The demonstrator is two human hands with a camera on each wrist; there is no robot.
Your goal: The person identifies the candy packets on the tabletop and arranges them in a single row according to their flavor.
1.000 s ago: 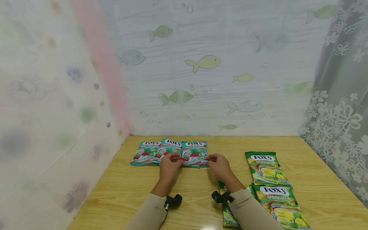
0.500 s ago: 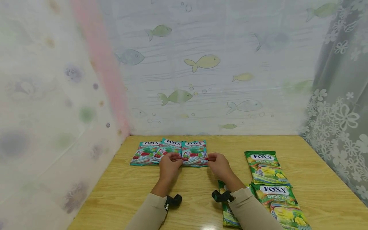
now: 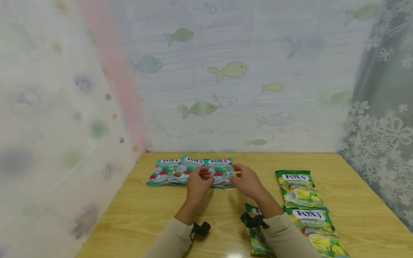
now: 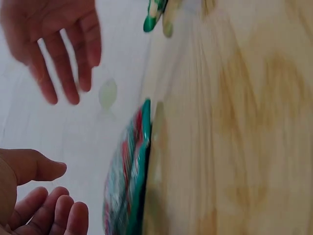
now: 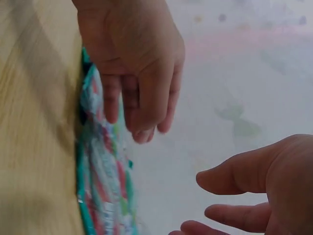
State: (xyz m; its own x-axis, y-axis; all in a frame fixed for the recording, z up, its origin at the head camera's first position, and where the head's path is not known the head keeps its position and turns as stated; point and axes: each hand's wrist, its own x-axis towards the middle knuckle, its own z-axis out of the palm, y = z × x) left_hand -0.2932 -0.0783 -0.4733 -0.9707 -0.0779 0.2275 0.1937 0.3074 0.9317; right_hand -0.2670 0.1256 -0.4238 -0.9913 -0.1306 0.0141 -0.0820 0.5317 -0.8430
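Three teal candy bags marked FOX'S Mint Blossom lie in a row at the back left of the table: the left bag [image 3: 164,172], the middle bag [image 3: 184,171] and the right bag [image 3: 221,171]. The middle one overlaps its left neighbour. My left hand [image 3: 198,184], fingers loosely bent and holding nothing, hovers over the front of the right bag and hides part of it. At that bag's right edge, my right hand [image 3: 247,182] has its thumb and fingers spread apart. In the left wrist view, both hands are raised off the teal bag [image 4: 128,181].
Several green FOX'S Spring Tea bags lie to the right: an upper bag [image 3: 298,188], a lower bag [image 3: 317,229] and another bag [image 3: 258,242] partly under the right forearm. Fish-patterned sheeting [image 3: 238,107] rises behind the wooden table [image 3: 155,222], with more sheeting at the left.
Both hands have come away from the edges of the right teal bag and lifted. The left hand has shifted right and slightly up, over the bag. The bags lie as before.
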